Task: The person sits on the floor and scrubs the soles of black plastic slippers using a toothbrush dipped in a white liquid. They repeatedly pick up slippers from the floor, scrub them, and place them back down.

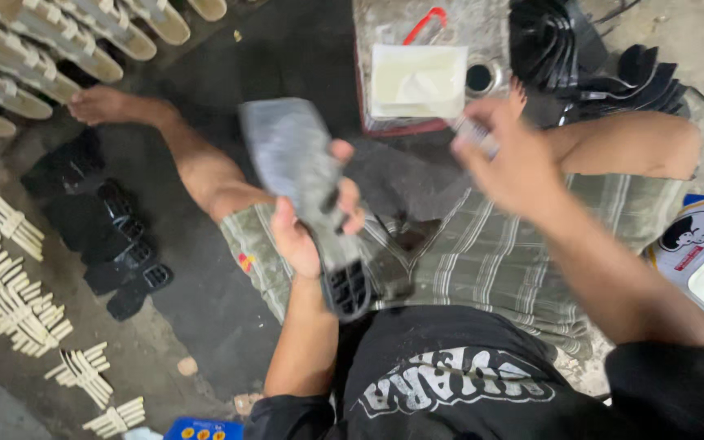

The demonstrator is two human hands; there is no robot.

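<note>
Left hand (313, 232) clenched around a dark shoe sole (303, 191), held tilted above the lap, ridged heel end toward the body. Right hand (508, 159) raised near the metal can (442, 33), pinching something small and blurred, perhaps a brush (476, 134). Black soles (120, 244) stacked on the floor at left, pale straps (10, 285) beside them.

The person wears a black top with large pale lettering across the chest, its sleeves pushed up to the elbows so both forearms are bare. The left hand (313, 224) and the right hand (508, 155) are bare, without gloves or rings. Over the lap lies a grey-green checked cloth with pale stripes. Legs and feet are bare.
</note>
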